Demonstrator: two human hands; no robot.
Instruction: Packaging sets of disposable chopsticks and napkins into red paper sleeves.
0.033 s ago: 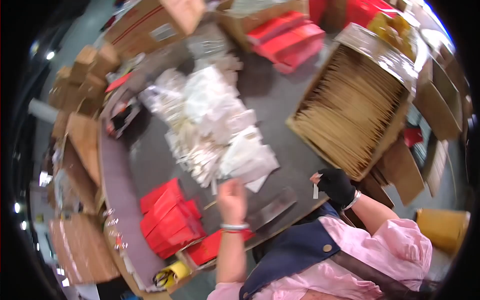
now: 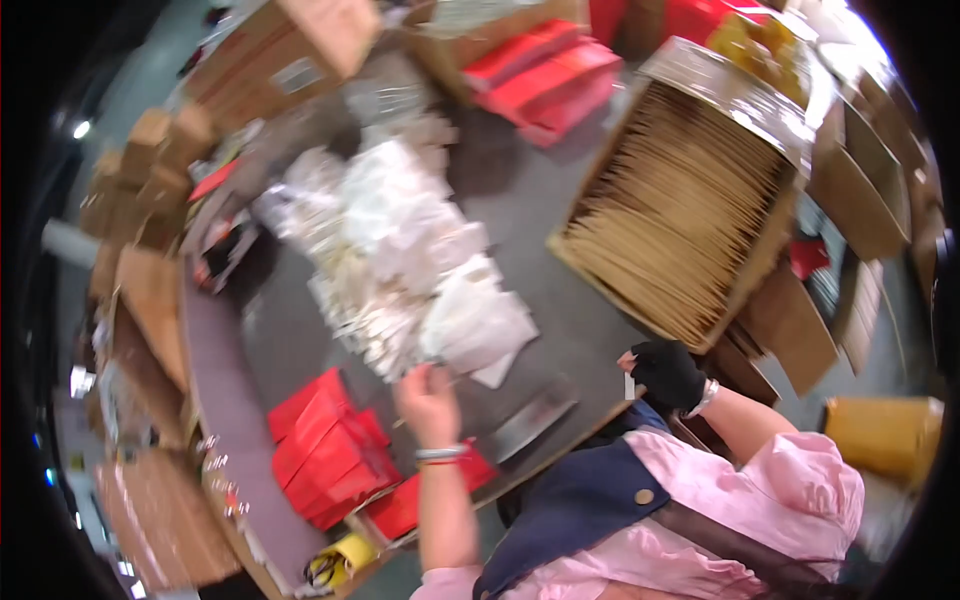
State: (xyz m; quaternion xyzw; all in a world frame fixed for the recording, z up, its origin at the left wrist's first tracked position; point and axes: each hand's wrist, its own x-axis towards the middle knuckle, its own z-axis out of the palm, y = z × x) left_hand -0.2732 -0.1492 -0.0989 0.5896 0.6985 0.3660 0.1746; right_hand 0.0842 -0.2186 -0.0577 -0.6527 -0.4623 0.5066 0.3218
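My left hand (image 2: 428,405) is bare, with a bracelet at the wrist. Its fingers are curled at the near edge of a pile of white slips and clear plastic bags (image 2: 400,240); whatever they hold is hidden and blurred. A black fingerless glove covers my right hand (image 2: 668,375), which is closed by the table's near right edge. It pinches a small white strip (image 2: 630,387) that hangs from the fingertips. Left of my left hand lies a stack of red packets (image 2: 330,455), with another red packet (image 2: 395,508) by my forearm.
An open carton (image 2: 570,238) packed with brown cardboard sheets or envelopes stands at the right. More red packets (image 2: 550,85) lie at the far side. A flat clear plastic piece (image 2: 535,415) rests near the table's front edge. Cardboard boxes (image 2: 150,515) crowd the left.
The whole view has shifted a little, so the table sits farther left. My left hand has moved slightly left along the pile's near edge. My right hand still holds the white strip.
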